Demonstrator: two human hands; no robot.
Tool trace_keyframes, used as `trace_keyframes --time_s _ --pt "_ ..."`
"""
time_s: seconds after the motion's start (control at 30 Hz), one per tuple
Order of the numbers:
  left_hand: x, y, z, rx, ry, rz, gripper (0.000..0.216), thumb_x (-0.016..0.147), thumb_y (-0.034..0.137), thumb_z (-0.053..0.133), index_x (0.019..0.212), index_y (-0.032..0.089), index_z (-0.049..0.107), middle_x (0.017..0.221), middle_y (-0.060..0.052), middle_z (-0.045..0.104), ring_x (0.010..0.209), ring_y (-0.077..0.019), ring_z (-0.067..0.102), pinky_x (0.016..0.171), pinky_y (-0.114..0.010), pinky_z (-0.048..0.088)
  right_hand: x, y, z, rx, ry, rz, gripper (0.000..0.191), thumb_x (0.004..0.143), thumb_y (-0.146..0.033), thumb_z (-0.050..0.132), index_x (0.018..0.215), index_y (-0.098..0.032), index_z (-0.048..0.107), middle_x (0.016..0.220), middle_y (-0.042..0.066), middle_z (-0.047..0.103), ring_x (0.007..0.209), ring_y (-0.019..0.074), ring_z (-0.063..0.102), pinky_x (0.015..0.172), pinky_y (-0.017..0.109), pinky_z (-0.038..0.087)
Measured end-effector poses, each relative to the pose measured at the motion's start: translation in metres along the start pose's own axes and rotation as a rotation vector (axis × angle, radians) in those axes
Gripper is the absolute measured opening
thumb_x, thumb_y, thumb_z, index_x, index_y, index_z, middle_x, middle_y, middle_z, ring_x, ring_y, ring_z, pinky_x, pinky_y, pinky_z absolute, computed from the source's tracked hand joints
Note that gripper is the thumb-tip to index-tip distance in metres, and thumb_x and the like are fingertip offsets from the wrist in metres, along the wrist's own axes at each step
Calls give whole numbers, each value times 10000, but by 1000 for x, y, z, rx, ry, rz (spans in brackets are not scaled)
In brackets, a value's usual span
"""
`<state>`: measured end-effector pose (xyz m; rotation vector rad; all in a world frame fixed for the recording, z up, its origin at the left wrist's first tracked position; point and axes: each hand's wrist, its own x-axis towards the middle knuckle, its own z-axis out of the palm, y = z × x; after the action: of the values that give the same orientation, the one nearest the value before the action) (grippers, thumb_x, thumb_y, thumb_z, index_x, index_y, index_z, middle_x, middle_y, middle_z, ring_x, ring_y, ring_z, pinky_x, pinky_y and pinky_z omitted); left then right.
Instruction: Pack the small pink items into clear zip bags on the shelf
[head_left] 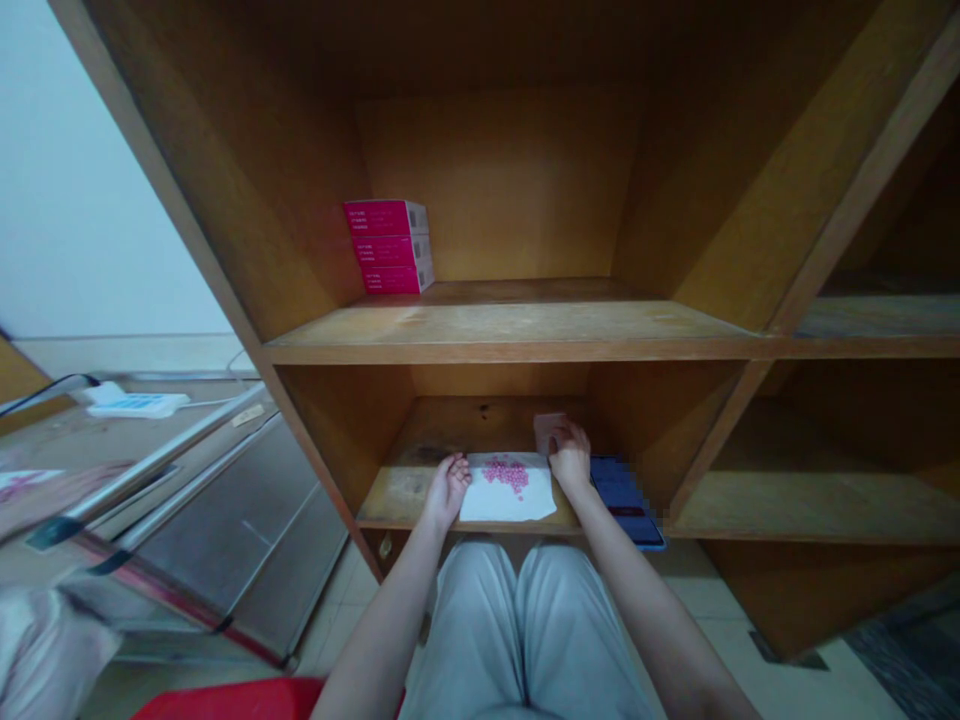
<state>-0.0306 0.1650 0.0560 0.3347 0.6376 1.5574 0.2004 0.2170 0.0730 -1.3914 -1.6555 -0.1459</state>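
A white sheet of paper [517,500] lies on the lower shelf [397,500] of a wooden cabinet, with several small pink beads or pills [507,472] piled on it. My left hand [448,488] rests at the sheet's left edge, fingers curled loosely against it. My right hand [570,455] is at the sheet's upper right corner, closed on a small pale pink packet [545,428]. A dark blue phone [626,497] lies on the shelf just right of my right wrist.
Three stacked pink boxes [390,246] stand at the left back of the upper shelf [510,335]. More open compartments lie to the right. At the left are a glass-topped counter [187,470], a white device [139,404] and a red object [225,698] on the floor.
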Motion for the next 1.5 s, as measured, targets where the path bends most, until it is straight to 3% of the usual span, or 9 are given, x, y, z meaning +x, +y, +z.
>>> trace_keyframes --time_s 0.23,0.4,0.6,0.77,0.97,1.07,1.17,1.3,1.5 --pt "-1 1 1 -2 -6 5 98 765 114 471 760 103 569 598 -34 585 519 -83 544 503 -181 421 6 -6 -14 109 99 10 200 757 -154 431 797 -150 626 938 109 586 939 223 472 850 392 349" --pt "-11 3 13 106 -98 25 122 777 191 494 776 93 567 633 -63 618 540 -106 574 540 -210 447 -3 -38 -40 314 229 12 187 788 -209 435 812 -173 616 948 94 574 975 213 478 857 388 365" --pt "-34 4 60 359 -247 31 264 750 287 562 936 101 539 800 -134 658 703 -190 632 638 -286 467 -33 -87 -49 487 160 -45 158 794 -211 465 836 -205 618 955 73 578 1000 205 484 875 407 374" --pt "-43 7 81 454 -186 181 277 663 55 602 920 142 548 777 -71 658 687 -161 620 636 -240 445 -50 -108 -41 586 8 -112 144 778 -210 499 836 -230 630 1016 65 572 1056 214 462 900 432 366" --pt "-46 19 67 564 -179 172 268 619 -54 495 769 147 591 576 -2 610 521 -118 548 547 -194 394 -40 -104 -32 747 19 174 272 764 -307 507 996 -189 584 1053 100 561 996 208 508 848 373 407" --pt "-47 21 58 666 -261 167 306 594 -63 461 758 154 599 563 6 591 512 -121 522 541 -198 383 -31 -100 -27 914 -226 337 260 727 -377 530 831 -164 633 784 64 635 713 179 578 631 292 456" --pt "-46 21 51 684 -228 296 400 566 -76 446 838 179 589 679 -4 603 600 -121 525 575 -185 377 -29 -101 -25 1016 -397 458 262 674 -405 572 715 -159 651 592 17 610 525 138 521 480 237 389" --pt "-43 24 46 717 -170 508 482 541 -84 458 905 212 571 877 -26 575 858 -158 513 702 -188 379 -33 -105 -24 1056 -403 551 226 617 -356 621 707 -154 669 587 9 613 504 114 487 469 218 347" --pt "-44 34 44 962 -305 581 316 573 -47 439 565 205 629 1034 -40 512 1080 -229 405 953 -315 282 -35 -107 -18 1111 -411 587 165 594 -297 633 691 -167 659 557 -3 599 497 111 477 484 219 349"
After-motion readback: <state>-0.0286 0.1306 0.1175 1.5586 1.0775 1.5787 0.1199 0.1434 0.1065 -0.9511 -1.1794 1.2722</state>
